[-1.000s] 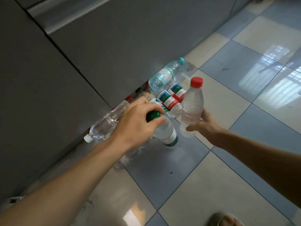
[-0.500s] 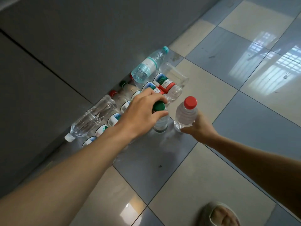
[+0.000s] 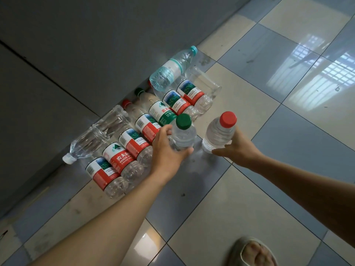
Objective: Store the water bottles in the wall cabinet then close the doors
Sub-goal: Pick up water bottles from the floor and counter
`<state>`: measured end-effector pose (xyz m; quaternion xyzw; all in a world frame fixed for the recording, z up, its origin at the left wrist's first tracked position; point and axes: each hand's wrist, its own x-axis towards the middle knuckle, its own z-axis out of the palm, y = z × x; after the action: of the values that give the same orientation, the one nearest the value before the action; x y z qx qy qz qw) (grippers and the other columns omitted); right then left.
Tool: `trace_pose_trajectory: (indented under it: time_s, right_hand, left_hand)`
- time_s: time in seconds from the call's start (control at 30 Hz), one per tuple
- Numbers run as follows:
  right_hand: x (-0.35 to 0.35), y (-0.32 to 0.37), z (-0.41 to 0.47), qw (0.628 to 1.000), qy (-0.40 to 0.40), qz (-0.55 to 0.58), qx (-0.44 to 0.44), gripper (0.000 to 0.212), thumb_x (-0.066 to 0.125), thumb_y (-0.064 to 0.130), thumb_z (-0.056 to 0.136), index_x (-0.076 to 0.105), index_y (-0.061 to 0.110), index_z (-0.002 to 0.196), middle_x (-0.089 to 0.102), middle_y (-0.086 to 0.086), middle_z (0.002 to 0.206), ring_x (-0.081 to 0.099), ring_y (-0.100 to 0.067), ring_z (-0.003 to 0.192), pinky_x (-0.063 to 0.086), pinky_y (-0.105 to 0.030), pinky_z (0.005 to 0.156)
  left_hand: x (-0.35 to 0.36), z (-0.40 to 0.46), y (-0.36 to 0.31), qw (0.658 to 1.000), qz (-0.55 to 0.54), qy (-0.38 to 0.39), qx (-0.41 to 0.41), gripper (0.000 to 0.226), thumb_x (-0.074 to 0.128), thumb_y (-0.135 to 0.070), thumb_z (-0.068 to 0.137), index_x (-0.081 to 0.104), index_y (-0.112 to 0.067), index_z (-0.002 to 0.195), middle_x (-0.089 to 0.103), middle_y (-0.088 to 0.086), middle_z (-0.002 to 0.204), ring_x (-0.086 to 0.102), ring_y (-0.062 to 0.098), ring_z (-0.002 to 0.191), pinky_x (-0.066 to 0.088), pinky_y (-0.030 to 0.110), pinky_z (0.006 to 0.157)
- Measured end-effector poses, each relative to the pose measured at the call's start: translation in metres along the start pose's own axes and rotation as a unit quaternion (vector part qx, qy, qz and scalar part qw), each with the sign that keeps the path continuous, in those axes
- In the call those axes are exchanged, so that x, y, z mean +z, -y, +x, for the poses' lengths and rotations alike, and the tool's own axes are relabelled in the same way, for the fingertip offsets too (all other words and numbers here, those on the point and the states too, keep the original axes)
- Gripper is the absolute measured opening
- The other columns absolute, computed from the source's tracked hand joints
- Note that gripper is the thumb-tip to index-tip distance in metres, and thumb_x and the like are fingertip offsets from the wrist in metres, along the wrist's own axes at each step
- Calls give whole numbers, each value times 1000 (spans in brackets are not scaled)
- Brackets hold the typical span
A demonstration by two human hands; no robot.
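Left hand [image 3: 169, 150], right hand [image 3: 237, 145] gripping

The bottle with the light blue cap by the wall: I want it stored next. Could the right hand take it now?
Probably not yet. The right hand already grips the red-capped bottle, so it isn't free. The blue-capped bottle itself lies uncovered on top of the row.

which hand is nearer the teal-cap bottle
Left. The left hand, holding the green-cap bottle, sits below the teal-cap bottle; the right hand is farther right.

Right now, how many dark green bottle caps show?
2: one dark green cap on the clear plastic bottle in the left hand, another cap on a lying bottle by the grey wall. Others may be hidden.
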<state>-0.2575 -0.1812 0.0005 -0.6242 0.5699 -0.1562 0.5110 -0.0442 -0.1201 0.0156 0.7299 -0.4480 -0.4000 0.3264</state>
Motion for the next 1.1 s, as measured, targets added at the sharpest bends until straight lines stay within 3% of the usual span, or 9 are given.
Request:
trace_pose_trajectory:
  time_s: [0.17, 0.27, 0.4, 0.57, 0.63, 0.87, 1.0, 1.1]
  right_hand:
    - [2, -3, 10, 998, 25, -43, -43, 76, 88, 25, 75, 47, 13, 137, 62, -4, 124, 62, -21, 113, 51, -48, 100]
    - [3, -5, 14, 997, 28, -53, -54, 71, 86, 29, 77, 50, 14, 136, 64, -2, 122, 63, -20, 111, 52, -48, 99]
    - [6, -4, 20, 997, 13, -53, -56, 66, 87, 30, 76, 53, 16, 132, 66, 0, 119, 65, -18, 108, 54, -47, 97]
    - [6, 7, 17, 998, 7, -43, -42, 57, 87, 21, 76, 56, 20, 125, 66, 8, 112, 65, -9, 103, 55, -43, 95]
    - [0, 20, 11, 998, 13, -49, -28, 59, 88, 21, 75, 56, 24, 124, 66, 14, 110, 64, -5, 102, 55, -40, 95]
    - [-32, 109, -16, 999, 12, -44, -2, 67, 91, 21, 71, 57, 21, 129, 67, 10, 114, 65, -9, 104, 55, -34, 93]
    - [-56, 182, -42, 998, 39, -43, -5, 74, 90, 22, 72, 53, 21, 135, 64, 10, 122, 63, -12, 110, 52, -32, 96]
    - [-71, 240, -66, 998, 53, -41, -17, 72, 89, 25, 73, 52, 22, 135, 63, 12, 121, 62, -10, 109, 48, -20, 89]
  left_hand:
    - [24, 4, 1, 995, -86, -52, 20, 59, 85, -16, 65, 60, -19, 119, 70, -2, 108, 66, 11, 99, 54, 30, 87]
    - [28, 7, 3, 993, -99, -57, 10, 61, 85, -18, 69, 61, -14, 124, 71, 4, 112, 67, 21, 105, 55, 39, 93]
    - [29, 12, 6, 993, -100, -66, 4, 58, 87, -14, 71, 62, -17, 123, 71, -1, 112, 67, 14, 104, 55, 30, 92]
    - [23, 3, -1, 992, -88, -83, -19, 38, 84, -19, 68, 64, -36, 94, 70, -18, 88, 65, -3, 79, 44, 6, 63]
    - [14, -2, -11, 992, -89, -82, -31, 37, 85, -20, 69, 64, -37, 95, 70, -19, 89, 66, -1, 81, 46, 9, 65]
    - [-47, -30, -77, 983, -127, -101, -91, 44, 90, -23, 70, 66, -29, 107, 72, -11, 92, 69, 7, 87, 56, 20, 68]
    - [-99, -48, -137, 978, -135, -124, -103, 55, 92, -26, 65, 60, -34, 109, 70, -9, 100, 68, 8, 92, 54, 17, 68]
    - [-143, -68, -183, 976, -138, -136, -105, 60, 92, -29, 64, 57, -39, 111, 67, -13, 103, 66, 10, 96, 57, 19, 69]
